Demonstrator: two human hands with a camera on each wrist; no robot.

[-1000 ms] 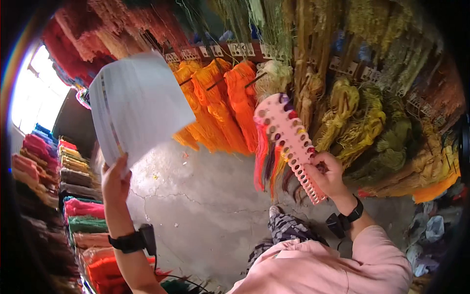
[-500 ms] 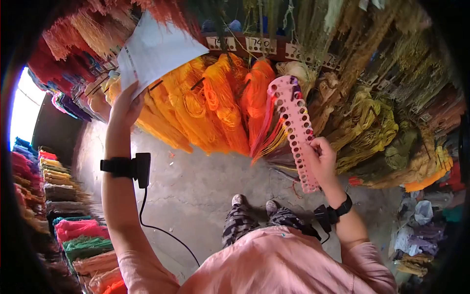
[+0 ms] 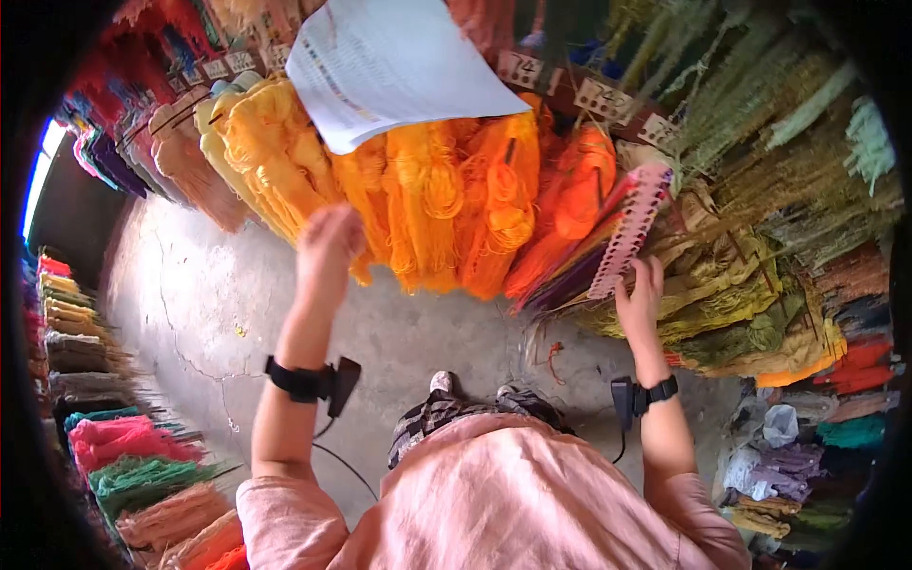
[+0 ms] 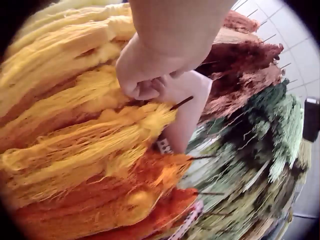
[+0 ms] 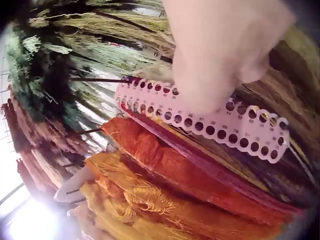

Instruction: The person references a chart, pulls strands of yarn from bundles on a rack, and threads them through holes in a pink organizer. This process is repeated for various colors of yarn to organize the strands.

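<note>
Card point(image 3: 632, 228), pink, long, with rounded ends and a row of round holes along each edge; lies aslant over the hanging yarn, right of the orange skeins point(image 3: 499, 204), with pink and purple threads point(image 5: 200, 160) trailing from it. Right hand point(image 3: 641, 299): at the lower part of the card in the head view, fingers loosely spread, the nearest touching the card's edge; in the right wrist view the back of the hand covers part of the card and hides the fingertips. Paper point(image 3: 408, 71), one sheet, white, printed with fine lines and a strip of small coloured marks; spread above the yellow skeins point(image 3: 271, 142) and the orange ones, its lower corner bent down over them. Left hand point(image 3: 331, 242): just below the paper and apart from it, in front of the yellow skeins, fingers curled in and drawn together; whether they touch yarn cannot be told. Red-orange skein point(image 3: 584, 180): between the orange skeins and the card. Olive and green skeins point(image 3: 750, 294): right of the card. Tags point(image 3: 603, 100), white, numbered, set along the rail above the skeins. Bands point(image 3: 299, 380), black, one on each wrist, each with a small black device. Folded yarn point(image 3: 142, 475), pink, green and other colours, stacked at the left side. Floor point(image 3: 285, 332), grey, cracked, below the skeins.
</note>
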